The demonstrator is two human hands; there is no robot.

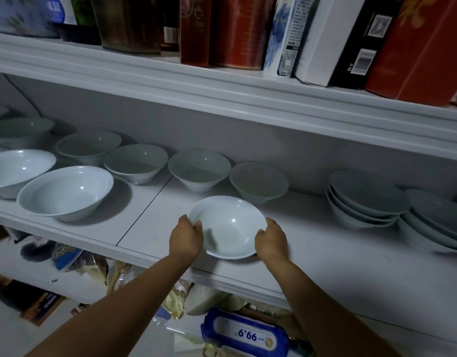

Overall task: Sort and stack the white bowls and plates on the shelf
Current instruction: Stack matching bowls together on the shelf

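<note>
- Both forearms reach forward and up from the bottom edge of the view, roughly side by side, towards the front edge of the shelf (150, 222).
- The left hand (186, 238) grips the left rim of a white bowl (230, 228), thumb hooked over the rim into the inside, the other fingers hidden beneath.
- The right hand (271, 240) grips the opposite rim, thumb lying on the edge, fingers curled under the outer wall.
- The bowl sits between the two hands, opening up, just inside the shelf's front edge near its middle. Whether its base touches the shelf cannot be told.
- Behind it, along the shelf's back edge, stands a row of single bowls (199, 168), apart from the held one.
- Towards the left end, two wider bowls (65, 191) stand near the front edge.
- Towards the right end, a stack of shallow dishes (366, 199) stands just beside a second stack (438, 220).
</note>
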